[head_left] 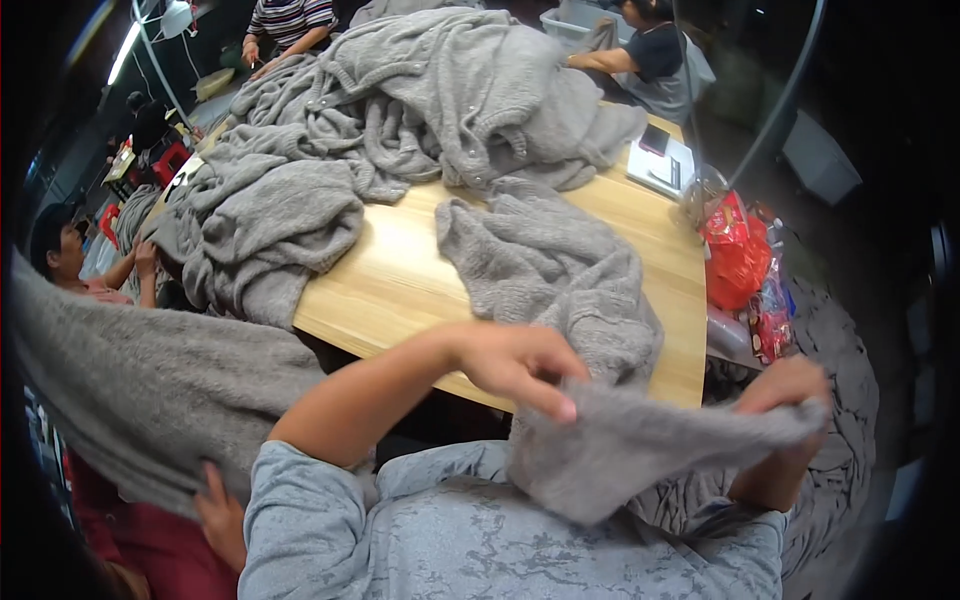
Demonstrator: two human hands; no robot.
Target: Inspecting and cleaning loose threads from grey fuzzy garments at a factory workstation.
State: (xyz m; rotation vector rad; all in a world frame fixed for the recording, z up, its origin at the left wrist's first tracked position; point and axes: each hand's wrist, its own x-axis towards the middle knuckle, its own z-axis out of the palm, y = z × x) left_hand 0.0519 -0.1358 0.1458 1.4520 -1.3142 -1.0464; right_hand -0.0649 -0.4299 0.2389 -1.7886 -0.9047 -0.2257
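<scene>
A fuzzy grey knit garment (640,445) is stretched between my two hands in front of my chest, slightly blurred. My left hand (515,365) pinches its edge between thumb and fingers. On the other side, my right hand (785,385) is closed round the far end of the cloth. Just beyond my hands, more grey knit (560,255) lies crumpled on the wooden table (390,270) and reaches its near edge. Whether it is one piece with the cloth I hold, I cannot tell.
A large heap of grey knit garments (450,80) covers the table's far side. A phone (655,139) rests on a white device (662,172) at the right edge, near a red plastic bag (735,255). At left, a person in red (130,530) handles grey cloth (170,370). Others work around the table.
</scene>
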